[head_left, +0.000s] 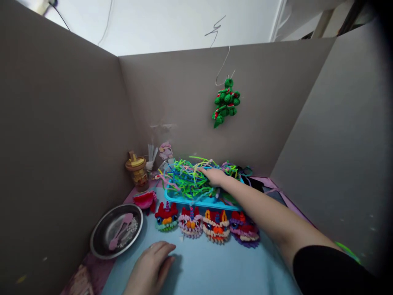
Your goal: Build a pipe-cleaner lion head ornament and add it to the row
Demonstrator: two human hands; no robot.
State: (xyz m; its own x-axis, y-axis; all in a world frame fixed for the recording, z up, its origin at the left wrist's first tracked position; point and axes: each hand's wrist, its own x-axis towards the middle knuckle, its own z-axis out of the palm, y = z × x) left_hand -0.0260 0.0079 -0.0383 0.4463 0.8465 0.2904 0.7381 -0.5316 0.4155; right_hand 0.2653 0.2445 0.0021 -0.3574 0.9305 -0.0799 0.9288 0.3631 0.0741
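Note:
My right hand (215,177) reaches into a heap of fuzzy pipe cleaners (188,180), mostly green, yellow and blue. Its fingertips are among the strands and partly hidden, so whether they grip any is unclear. The heap fills a blue tray (199,200). Low in the view, my left hand (150,264) is over the light blue table cover (208,266), holding nothing, fingers slightly curved and thumb apart. Between the hands and tray sit several fuzzy lion-like heads: red-and-green (166,217), pink (190,222), orange-and-cream (216,226) and purple (245,229).
On the left stands a metal bowl (101,241) with a pink scoop (121,231) and small white bits. Behind are a red-pink fuzzy piece (145,200), a brown-yellow cup (137,172) and white sticks (152,153). A green ornament (226,102) hangs on the grey panel (172,90).

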